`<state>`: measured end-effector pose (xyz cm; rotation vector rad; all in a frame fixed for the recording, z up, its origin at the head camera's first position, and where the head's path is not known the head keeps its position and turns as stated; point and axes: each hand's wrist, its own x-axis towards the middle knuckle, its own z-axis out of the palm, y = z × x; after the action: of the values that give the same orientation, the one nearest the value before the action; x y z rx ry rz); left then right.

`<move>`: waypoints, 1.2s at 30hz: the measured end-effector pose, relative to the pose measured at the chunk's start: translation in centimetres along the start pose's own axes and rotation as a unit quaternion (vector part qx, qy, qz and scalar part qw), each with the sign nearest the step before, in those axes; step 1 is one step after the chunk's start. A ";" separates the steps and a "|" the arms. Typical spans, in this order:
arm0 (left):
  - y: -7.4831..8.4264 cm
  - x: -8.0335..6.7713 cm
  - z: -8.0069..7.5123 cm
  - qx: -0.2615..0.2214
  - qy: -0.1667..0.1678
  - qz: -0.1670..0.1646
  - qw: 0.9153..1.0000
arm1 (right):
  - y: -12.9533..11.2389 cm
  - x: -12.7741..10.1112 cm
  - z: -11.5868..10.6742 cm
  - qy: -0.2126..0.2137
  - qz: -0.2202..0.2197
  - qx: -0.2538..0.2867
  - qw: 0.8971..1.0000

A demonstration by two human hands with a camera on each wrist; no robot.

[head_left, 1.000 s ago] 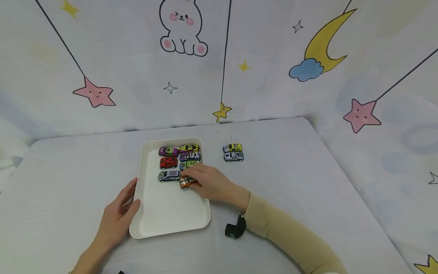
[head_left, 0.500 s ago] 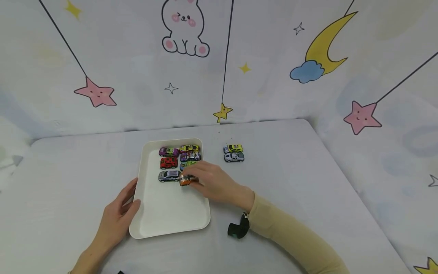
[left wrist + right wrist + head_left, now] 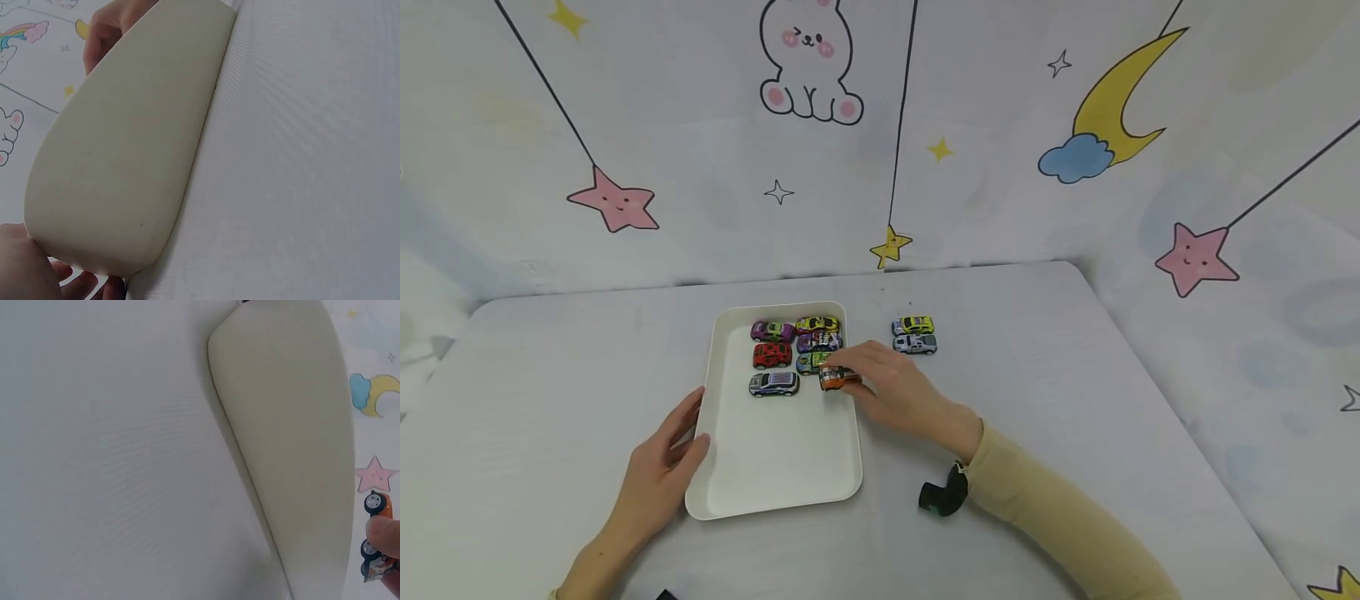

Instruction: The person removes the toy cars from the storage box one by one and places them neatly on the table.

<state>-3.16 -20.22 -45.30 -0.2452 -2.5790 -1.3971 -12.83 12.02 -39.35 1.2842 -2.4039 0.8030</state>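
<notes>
head: my right hand (image 3: 901,392) pinches the small orange toy car (image 3: 837,378) at the white plastic tray (image 3: 775,467)'s right rim
left wrist: my left hand (image 3: 22,269), fingers relaxed, steadies the tray wall
right wrist: fingertip on the car (image 3: 377,540)
step: placing; next I'd judge a gentle release

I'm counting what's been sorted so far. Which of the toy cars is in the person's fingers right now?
The orange car, pinched by the right hand at the white tray's right edge. The other cars sit untouched.
</notes>
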 end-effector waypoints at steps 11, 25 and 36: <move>0.0 0.1 -0.1 0.001 -0.001 -0.001 1.000 | 1.7 -2.0 -0.3 0.027 0.036 0.000 0.999; -0.1 0.0 -0.1 0.003 -0.003 0.000 1.000 | 3.8 -4.2 -0.7 0.019 0.080 -0.019 0.996; -0.1 0.1 0.0 0.006 -0.002 0.002 1.000 | 5.1 -5.7 -0.6 0.034 0.072 -0.029 0.996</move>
<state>-3.28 -20.28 -45.37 -0.2512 -2.5865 -1.3812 -13.92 18.39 -43.41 1.0544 -2.4681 0.7966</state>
